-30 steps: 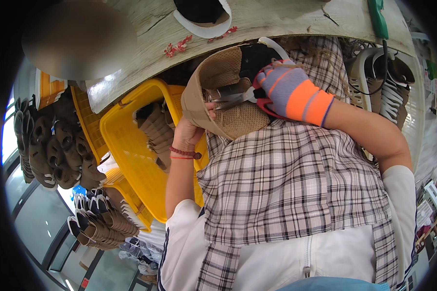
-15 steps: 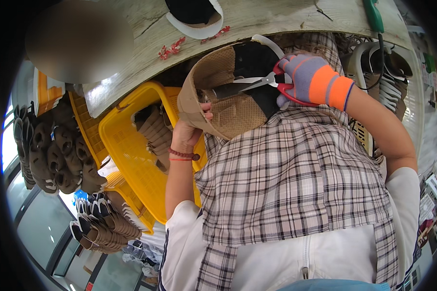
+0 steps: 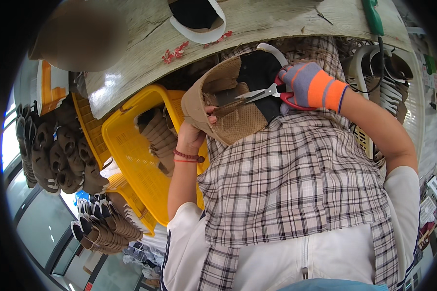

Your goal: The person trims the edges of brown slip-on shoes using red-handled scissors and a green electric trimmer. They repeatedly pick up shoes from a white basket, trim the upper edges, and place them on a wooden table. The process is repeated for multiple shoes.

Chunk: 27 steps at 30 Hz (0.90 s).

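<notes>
A tan shoe upper (image 3: 199, 98) with a black lining and a pale rim rests over my plaid apron. My bare left hand (image 3: 195, 131) grips its left side, with fingertips showing inside and a beaded bracelet at the wrist. In my right hand (image 3: 303, 82), which wears a grey and orange glove, is a pair of red-handled scissors (image 3: 262, 93). Their blades lie inside the opening of the upper, slightly parted, with the tips at a loose brown flap (image 3: 228, 104) of lining near my left fingertips. Whether the blades touch the flap I cannot tell.
A pale wooden table (image 3: 272, 24) runs across the far side, bearing another upper (image 3: 199, 22) and a green-handled tool (image 3: 372, 17). Left of me stands a yellow basket (image 3: 131, 179) with stacked uppers. More uppers (image 3: 391, 87) stand at the right, and several brown shoes (image 3: 60, 155) are piled far left.
The scissors have drawn back slightly to the right and turned, and a brown flap now stands up between their tips and my left fingers. The whole view has shifted a little.
</notes>
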Tool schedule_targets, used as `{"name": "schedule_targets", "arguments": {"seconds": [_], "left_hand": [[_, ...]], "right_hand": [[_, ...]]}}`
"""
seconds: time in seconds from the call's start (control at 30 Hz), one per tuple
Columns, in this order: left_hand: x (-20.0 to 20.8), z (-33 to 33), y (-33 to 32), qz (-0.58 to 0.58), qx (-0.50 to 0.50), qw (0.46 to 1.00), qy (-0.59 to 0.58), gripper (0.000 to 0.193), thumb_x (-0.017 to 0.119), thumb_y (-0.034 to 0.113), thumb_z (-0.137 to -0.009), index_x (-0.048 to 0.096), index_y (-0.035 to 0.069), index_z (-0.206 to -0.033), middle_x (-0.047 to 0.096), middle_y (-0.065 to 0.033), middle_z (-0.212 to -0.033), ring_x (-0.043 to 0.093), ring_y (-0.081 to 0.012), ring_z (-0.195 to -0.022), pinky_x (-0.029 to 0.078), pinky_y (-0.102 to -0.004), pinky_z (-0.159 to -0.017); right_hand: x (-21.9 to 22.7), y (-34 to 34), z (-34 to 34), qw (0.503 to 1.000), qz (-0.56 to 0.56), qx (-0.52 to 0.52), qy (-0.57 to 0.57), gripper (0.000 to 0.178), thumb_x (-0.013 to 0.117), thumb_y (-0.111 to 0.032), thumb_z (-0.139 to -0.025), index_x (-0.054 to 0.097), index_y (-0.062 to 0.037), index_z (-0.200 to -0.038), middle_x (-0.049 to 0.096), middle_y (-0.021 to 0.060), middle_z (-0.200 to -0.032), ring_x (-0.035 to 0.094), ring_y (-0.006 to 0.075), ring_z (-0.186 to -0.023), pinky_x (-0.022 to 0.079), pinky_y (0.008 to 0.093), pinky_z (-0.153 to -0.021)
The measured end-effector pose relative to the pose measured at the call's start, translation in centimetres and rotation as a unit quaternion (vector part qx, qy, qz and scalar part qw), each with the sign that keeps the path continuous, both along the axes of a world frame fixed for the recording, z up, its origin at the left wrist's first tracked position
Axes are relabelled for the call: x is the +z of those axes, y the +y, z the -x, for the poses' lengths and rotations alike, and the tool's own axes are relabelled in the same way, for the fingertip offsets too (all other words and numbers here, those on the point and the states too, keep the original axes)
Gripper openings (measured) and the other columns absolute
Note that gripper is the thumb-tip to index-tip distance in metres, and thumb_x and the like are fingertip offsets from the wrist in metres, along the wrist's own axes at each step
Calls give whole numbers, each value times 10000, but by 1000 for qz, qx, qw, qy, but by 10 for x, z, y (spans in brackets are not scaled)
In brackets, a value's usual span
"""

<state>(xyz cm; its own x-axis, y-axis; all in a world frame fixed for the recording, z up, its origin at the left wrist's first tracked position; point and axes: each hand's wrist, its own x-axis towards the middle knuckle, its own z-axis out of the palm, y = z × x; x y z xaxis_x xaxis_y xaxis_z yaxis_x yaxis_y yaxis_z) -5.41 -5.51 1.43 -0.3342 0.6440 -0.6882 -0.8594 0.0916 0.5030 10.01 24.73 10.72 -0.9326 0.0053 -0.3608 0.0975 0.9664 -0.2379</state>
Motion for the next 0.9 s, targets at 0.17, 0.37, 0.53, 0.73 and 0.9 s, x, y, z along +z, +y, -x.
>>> {"name": "schedule_targets", "arguments": {"seconds": [0.17,0.37,0.53,0.73,0.9], "left_hand": [[-1,1,-2,-6,-10,1000,-8,312,732,-54,-725,651,-25,-1025,647,-79,-988,620,-172,-888,534,-293,-798],[-1,0,-1,-14,-7,1000,-1,331,734,-54,-720,648,-34,-1039,651,-95,-1022,621,-191,-917,527,-310,-827],[-11,0,-5,-12,3,1000,-7,341,732,-60,-714,646,-36,-1044,651,-109,-1038,621,-203,-925,524,-324,-838],[-14,-1,-6,-1,25,1000,-18,303,724,-72,-717,651,-23,-1007,646,-93,-991,626,-199,-891,538,-313,-801],[-15,-3,-7,2,41,999,-18,288,721,-85,-718,654,-9,-987,639,-81,-966,629,-193,-867,547,-307,-777]], "right_hand": [[2,1,2,999,11,2,-36,326,641,-369,-799,662,-101,-983,670,125,-835,650,301,-808,509,387,-687],[24,-2,20,975,4,-72,-210,363,653,-373,-787,648,-64,-980,649,138,-825,640,315,-780,505,387,-652],[11,-16,13,999,30,-14,-11,393,659,-396,-777,647,-53,-967,650,145,-865,637,321,-805,511,389,-672],[13,-37,37,997,39,16,-66,419,658,-415,-771,646,-33,-942,658,139,-832,648,306,-791,515,394,-673],[17,-43,45,992,31,19,-120,408,629,-434,-786,658,-62,-953,671,130,-802,661,306,-751,515,390,-651]]}}
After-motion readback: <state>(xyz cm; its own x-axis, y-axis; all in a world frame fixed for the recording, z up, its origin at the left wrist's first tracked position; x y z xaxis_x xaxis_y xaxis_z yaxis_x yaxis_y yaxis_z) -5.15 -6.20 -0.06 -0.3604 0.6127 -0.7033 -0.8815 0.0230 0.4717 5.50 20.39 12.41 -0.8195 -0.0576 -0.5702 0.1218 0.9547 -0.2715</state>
